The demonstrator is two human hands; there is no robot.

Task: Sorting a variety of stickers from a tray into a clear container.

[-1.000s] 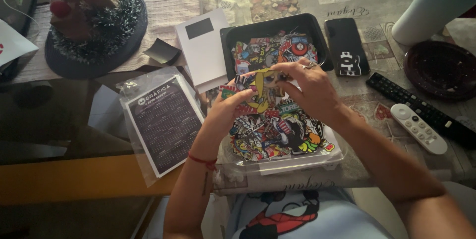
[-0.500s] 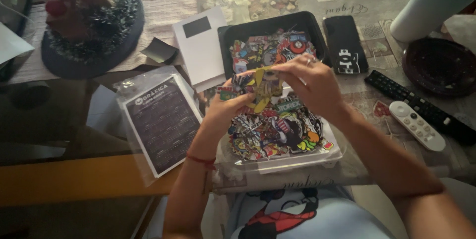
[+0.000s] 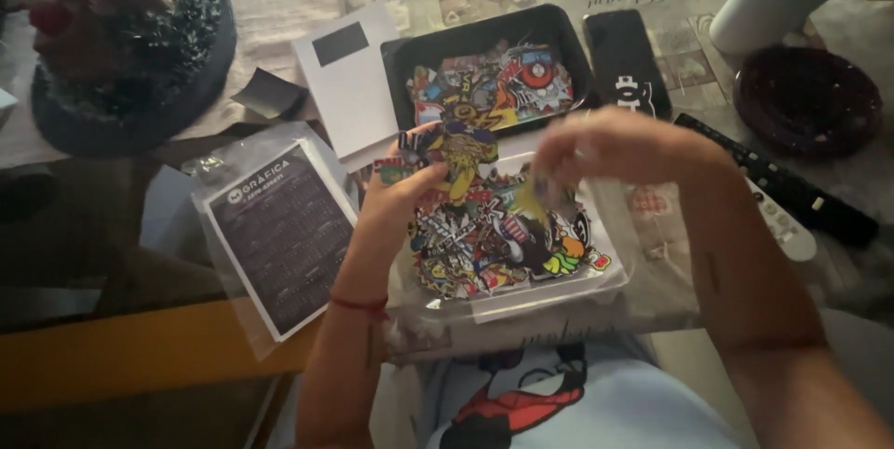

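**Both hands over the sticker pile, one die-cut sticker pinched in the left**

Left hand [image 3: 402,196] pinching a yellow-and-purple die-cut paper sticker [image 3: 463,147] between thumb and fingertips, at its lower left edge. Sticker held up just above the pile, long axis roughly upright, tilted slightly right at the top; printed face toward the camera.

Right hand [image 3: 619,146] blurred by motion, fingers curled together; something small and yellowish [image 3: 533,196] hanging below the fingertips, too smeared to identify. Grip type: cannot tell.

Directly under both hands: loose heap of multicoloured stickers [image 3: 484,244] lying on a clear plastic sleeve [image 3: 596,267] across the lap. Count not possible, overlapping.

Just beyond the hands: 1 black rectangular tray with rounded corners [image 3: 399,58], more stickers inside.

Left of the left hand:
- 1 black rectangular printed card in a clear bag [image 3: 279,235], white border, tilted, long axis away from the body.
- 1 white card with a small black rectangle near its top [image 3: 354,86], touching the tray's left side.
- 1 small dark paper scrap [image 3: 267,95].
- Further off, 1 round dark tinsel-rimmed base [image 3: 130,86].

Right of the right hand: 1 black phone [image 3: 626,62] beside the tray, 1 black remote [image 3: 792,190], 1 white remote [image 3: 787,225] partly hidden by the forearm, 1 dark round dish [image 3: 805,100].
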